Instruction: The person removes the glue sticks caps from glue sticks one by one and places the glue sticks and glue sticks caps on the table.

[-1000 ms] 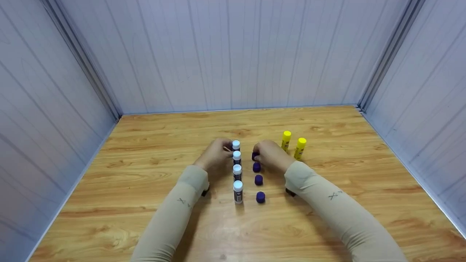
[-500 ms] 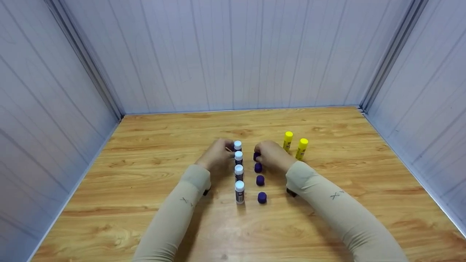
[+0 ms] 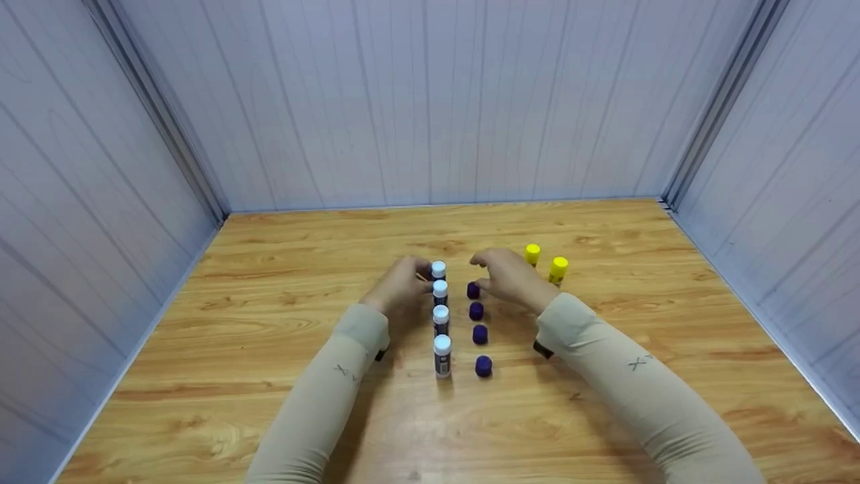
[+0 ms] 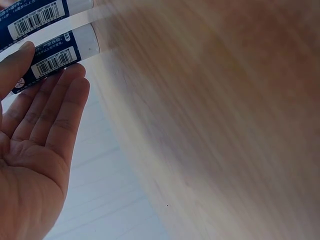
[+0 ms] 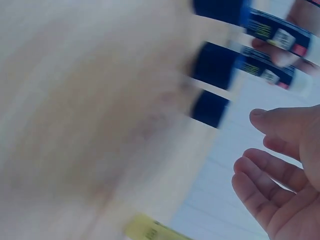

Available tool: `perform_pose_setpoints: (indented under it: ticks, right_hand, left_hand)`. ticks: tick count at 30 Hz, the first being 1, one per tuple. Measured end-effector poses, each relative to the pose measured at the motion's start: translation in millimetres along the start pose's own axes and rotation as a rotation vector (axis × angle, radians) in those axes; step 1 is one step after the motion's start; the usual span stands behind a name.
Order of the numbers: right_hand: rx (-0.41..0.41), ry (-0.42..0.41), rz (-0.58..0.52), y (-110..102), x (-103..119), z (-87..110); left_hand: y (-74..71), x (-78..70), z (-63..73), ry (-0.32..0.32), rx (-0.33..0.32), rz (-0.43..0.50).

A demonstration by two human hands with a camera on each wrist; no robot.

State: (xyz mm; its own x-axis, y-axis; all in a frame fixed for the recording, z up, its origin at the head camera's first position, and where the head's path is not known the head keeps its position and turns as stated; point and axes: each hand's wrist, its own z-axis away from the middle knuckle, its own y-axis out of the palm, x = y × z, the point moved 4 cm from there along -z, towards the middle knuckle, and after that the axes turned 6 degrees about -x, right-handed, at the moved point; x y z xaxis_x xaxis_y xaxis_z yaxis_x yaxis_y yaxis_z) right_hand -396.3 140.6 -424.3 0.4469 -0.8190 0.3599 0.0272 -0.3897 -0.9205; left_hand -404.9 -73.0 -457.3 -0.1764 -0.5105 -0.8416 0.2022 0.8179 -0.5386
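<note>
Several glue sticks with dark labels stand upright in a row in the head view. My left hand holds the farthest glue stick between thumb and fingers. To the right runs a parallel row of several dark blue-purple caps. Above and beside the farthest cap is my right hand, its thumb apart from its fingers and nothing held. The right wrist view shows the palm facing the row, apart from the nearest-seen cap.
Two yellow glue sticks, one farther and one nearer, stand right of the right hand, partly hidden by it. The nearest dark glue stick and nearest cap are toward the front. Pale panels enclose the wooden table.
My right hand has let go of the farthest cap, leaving it on the table. Its fingers have spread and it has risen slightly to the right. The left hand stays in place.
</note>
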Motion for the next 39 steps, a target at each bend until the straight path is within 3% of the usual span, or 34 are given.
perform_pose_setpoints:
  ticks: [8, 15, 20, 29, 33, 39]
  right_hand:
    - [-0.155, -0.013, 0.025, -43.1, -8.7, 12.5]
    - [-0.216, 0.062, -0.041, -72.0, -31.6, 28.1]
    - [-0.232, 0.127, -0.072, -85.8, -48.7, 37.4]
    - [-0.206, 0.215, -0.102, -92.0, -76.3, 49.8]
    - [-0.175, 0.255, -0.119, -87.6, -86.4, 54.1]
    - [-0.134, 0.291, -0.142, -77.0, -98.1, 58.5]
  left_hand:
    - [-1.1, -2.9, 1.1, -0.015, -0.005, 0.028]
    - [-0.2, -4.3, 1.4, -0.02, -0.005, 0.008]
    - [-1.0, -4.7, -1.9, 0.025, -0.006, -0.056]
    - [-2.6, -3.6, -0.2, 0.028, -0.003, -0.052]
    - [-3.3, -2.6, 0.4, 0.004, 0.002, -0.048]
    - [-3.8, -2.5, 0.6, 0.021, -0.004, -0.082]
